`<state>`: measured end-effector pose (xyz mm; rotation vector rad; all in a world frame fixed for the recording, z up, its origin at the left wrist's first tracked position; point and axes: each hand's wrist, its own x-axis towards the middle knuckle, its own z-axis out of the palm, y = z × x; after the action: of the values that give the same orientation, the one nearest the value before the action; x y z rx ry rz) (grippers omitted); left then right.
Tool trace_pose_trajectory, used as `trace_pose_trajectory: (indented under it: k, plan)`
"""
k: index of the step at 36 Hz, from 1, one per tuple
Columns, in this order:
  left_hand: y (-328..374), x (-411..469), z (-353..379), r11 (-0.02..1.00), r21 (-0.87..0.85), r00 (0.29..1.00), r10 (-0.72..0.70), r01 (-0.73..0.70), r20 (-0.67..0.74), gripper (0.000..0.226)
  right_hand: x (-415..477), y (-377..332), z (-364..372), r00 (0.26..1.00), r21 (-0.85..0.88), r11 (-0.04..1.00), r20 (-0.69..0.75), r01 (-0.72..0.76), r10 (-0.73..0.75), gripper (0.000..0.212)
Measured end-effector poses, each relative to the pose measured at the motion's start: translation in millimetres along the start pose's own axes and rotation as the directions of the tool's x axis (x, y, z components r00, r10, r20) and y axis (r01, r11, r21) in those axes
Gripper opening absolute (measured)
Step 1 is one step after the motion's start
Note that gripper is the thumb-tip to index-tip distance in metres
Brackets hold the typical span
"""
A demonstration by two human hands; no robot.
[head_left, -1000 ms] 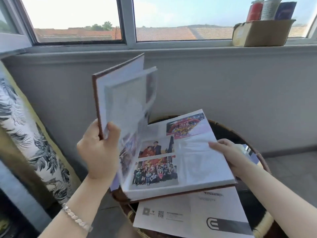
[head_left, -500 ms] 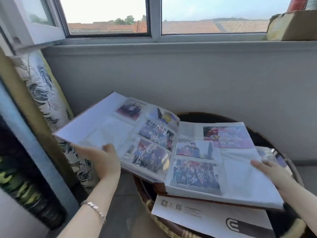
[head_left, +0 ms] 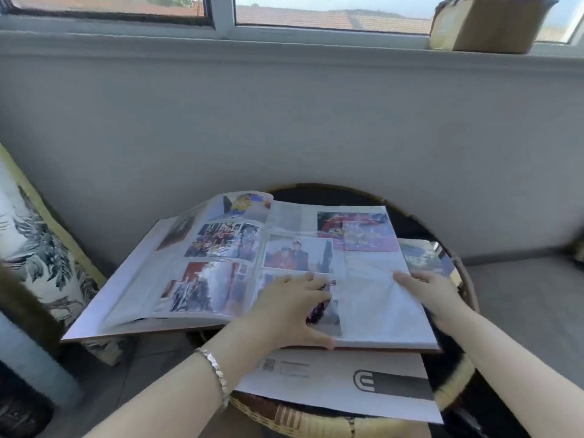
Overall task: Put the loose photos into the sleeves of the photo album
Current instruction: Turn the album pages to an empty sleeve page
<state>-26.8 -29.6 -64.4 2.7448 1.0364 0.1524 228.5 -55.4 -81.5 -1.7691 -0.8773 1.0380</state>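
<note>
The photo album (head_left: 376,295) lies open and flat on a round wicker table (head_left: 464,273), with photos in the sleeves of both pages. My left hand (head_left: 290,308) rests palm down with fingers spread on the lower photo of the right page, near the spine. My right hand (head_left: 426,289) lies flat on the right edge of the same page, fingers pointing left. Under its fingers sits an empty sleeve area. A loose photo (head_left: 423,257) peeks out beyond the album's right edge.
A white printed sheet with a black logo (head_left: 347,380) lies under the album at the table's front. A patterned cushion (head_left: 34,248) leans at the left. A cardboard box (head_left: 486,23) stands on the windowsill. The grey wall runs close behind the table.
The raised left cover and pages have dropped flat. My left hand left the cover and moved onto the right page. My right hand stayed at the right edge.
</note>
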Motion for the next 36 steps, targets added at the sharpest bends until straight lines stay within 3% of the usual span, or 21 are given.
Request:
trace_pose_trajectory:
  k: [3, 5, 7, 9, 11, 15, 18, 22, 25, 28, 32, 34, 36]
  plan:
    - [-6.7, 1.9, 16.6, 0.993, 0.079, 0.996, 0.087, -0.084, -0.025, 0.058, -1.2, 7.9, -0.6, 0.997, -0.159, 0.985, -0.039, 0.063, -0.069, 0.018]
    - [-8.5, 6.0, 22.7, 0.969, 0.188, 0.985, 0.168, -0.158, -0.037, 0.049, 0.0, 12.0, 0.4, 0.990, -0.302, 0.947, -0.055, 0.110, -0.132, 0.041]
    - [-15.9, 8.5, 33.3, 0.927, 0.292, 0.947, 0.287, -0.236, -0.145, 0.049, -2.0, 12.7, 3.7, 0.981, -0.377, 0.913, -0.051, 0.155, -0.188, 0.052]
    - [-20.5, 9.0, 41.2, 0.912, 0.294, 0.907, 0.356, -0.285, -0.226, 0.046, -5.1, 9.3, 6.2, 0.975, -0.407, 0.894, -0.032, 0.190, -0.221, 0.052]
    - [-19.1, 8.5, 42.8, 0.936, 0.186, 0.886, 0.344, -0.299, -0.310, 0.047, -8.4, 4.3, 7.2, 0.976, -0.419, 0.891, -0.049, 0.172, -0.211, 0.053]
    - [-6.7, 0.3, 35.1, 0.986, -0.097, 0.819, 0.058, -0.138, -0.571, 0.028, -21.1, -10.7, -2.2, 0.961, -0.416, 0.898, -0.157, 0.145, -0.228, 0.061]
    - [4.8, -4.7, 24.1, 0.890, -0.455, 0.754, -0.280, -0.028, -0.595, 0.032, -26.6, -16.3, -15.6, 0.936, -0.328, 0.924, -0.215, 0.198, -0.277, 0.053]
    - [8.9, -6.1, 6.0, 0.744, -0.668, 0.569, -0.554, 0.011, -0.608, 0.034, -33.3, -14.9, -15.3, 0.958, -0.461, 0.855, -0.033, 0.238, -0.284, 0.033]
    - [8.3, -11.1, -6.0, 0.680, -0.733, 0.468, -0.643, -0.015, -0.606, 0.037, -37.1, -22.6, 4.1, 0.962, -0.293, 0.917, 0.106, 0.271, -0.250, 0.028]
    - [5.7, -17.3, -13.5, 0.640, -0.767, 0.392, -0.698, -0.035, -0.600, 0.041, -42.0, -49.0, 31.8, 0.938, -0.123, 0.936, 0.157, 0.329, -0.309, 0.041]
    - [-1.0, -25.3, -22.7, 0.511, -0.851, 0.397, -0.760, -0.122, -0.514, 0.043, -51.1, -90.5, 82.9, 0.847, -0.061, 0.868, 0.263, 0.492, -0.462, 0.083]
    - [-1.9, -30.8, -32.0, 0.378, -0.906, 0.494, -0.760, -0.192, -0.422, 0.051, -52.3, -102.0, 116.5, 0.809, -0.062, 0.832, 0.284, 0.552, -0.515, 0.113]
    - [-3.4, -37.5, -40.2, 0.293, -0.932, 0.612, -0.704, -0.212, -0.361, 0.055, -53.9, -107.5, 145.7, 0.817, -0.060, 0.834, 0.246, 0.549, -0.521, 0.135]
